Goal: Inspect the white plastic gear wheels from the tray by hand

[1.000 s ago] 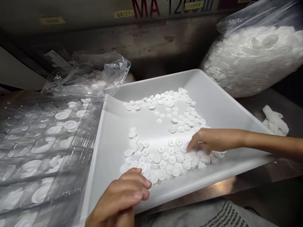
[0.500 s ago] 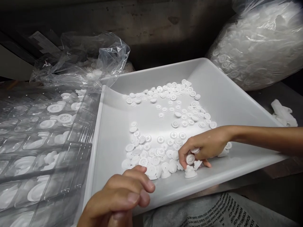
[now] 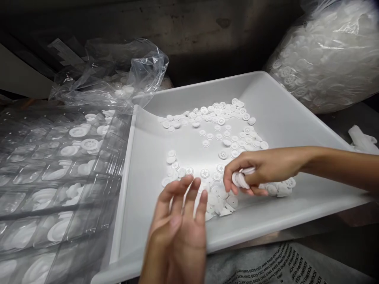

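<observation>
A handful of white plastic wheels point(image 3: 240, 179) is gripped by my right hand point(image 3: 260, 167), just above the floor of a light grey tray point(image 3: 296, 114). Palm up and fingers apart, my left hand point(image 3: 180, 221) hovers over the tray's near side with nothing in it. Small round white wheels point(image 3: 205, 173), some with spokes, lie scattered across the tray. A denser heap of white pieces point(image 3: 220, 203) lies between my hands, partly hidden by the left one. More white wheels point(image 3: 278, 188) lie under my right wrist.
Clear plastic blister trays point(image 3: 56, 173) with white parts in their pockets stand left of the tray. A crumpled clear bag point(image 3: 148, 71) rests at the back left. A full clear bag of white parts point(image 3: 331, 59) sits back right. Printed grey sheeting point(image 3: 266, 262) lies in front.
My right hand has lifted slightly, with the wheels tucked deeper into its fingers. My left hand has turned palm up, opened and moved right, closer to the right hand.
</observation>
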A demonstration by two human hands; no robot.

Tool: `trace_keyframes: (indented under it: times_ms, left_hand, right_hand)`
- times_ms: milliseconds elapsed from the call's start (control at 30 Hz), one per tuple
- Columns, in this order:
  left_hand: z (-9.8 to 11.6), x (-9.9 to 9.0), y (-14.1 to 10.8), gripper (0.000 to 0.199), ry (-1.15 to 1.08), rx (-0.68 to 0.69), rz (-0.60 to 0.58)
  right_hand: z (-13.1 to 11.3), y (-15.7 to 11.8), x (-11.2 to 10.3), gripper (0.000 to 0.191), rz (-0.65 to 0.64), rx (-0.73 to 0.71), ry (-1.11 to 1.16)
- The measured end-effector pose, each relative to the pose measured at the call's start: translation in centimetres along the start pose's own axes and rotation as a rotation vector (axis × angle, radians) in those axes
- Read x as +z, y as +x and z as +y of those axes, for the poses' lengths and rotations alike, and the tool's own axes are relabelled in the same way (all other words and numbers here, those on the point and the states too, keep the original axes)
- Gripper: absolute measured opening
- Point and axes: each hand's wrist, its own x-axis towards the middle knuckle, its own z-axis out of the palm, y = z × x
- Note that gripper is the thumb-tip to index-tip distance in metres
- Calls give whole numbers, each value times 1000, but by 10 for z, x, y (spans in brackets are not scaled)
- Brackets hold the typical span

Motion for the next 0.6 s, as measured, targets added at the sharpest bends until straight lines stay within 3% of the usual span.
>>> trace_keyframes:
  times_ms: [33,67,100,167,300,433,600]
  left_hand:
    - [-7,10,1,35,-130,-102,142]
    - [-13,21,2,41,-246,-186,200]
    - [-19,31,4,41,-358,-294,210]
    - [-28,50,5,20,-461,-380,142]
    - [-35,66,5,24,-498,-343,90]
    - [-36,65,8,16,-624,-264,95]
    - [-36,64,12,32,-621,-306,98]
  right_hand:
    - [-11,-5,4,40,57,-24,-28]
    - [-21,-9,9,39,103,-65,-58]
    - [-30,-12,16,42,174,-91,-126]
    - [-40,-14,28,46,253,-127,-243]
    - [-35,-11,40,45,435,-176,-445]
    - [-27,-12,33,26,615,-293,-643]
    - [-25,-16,31,23,713,-421,-829]
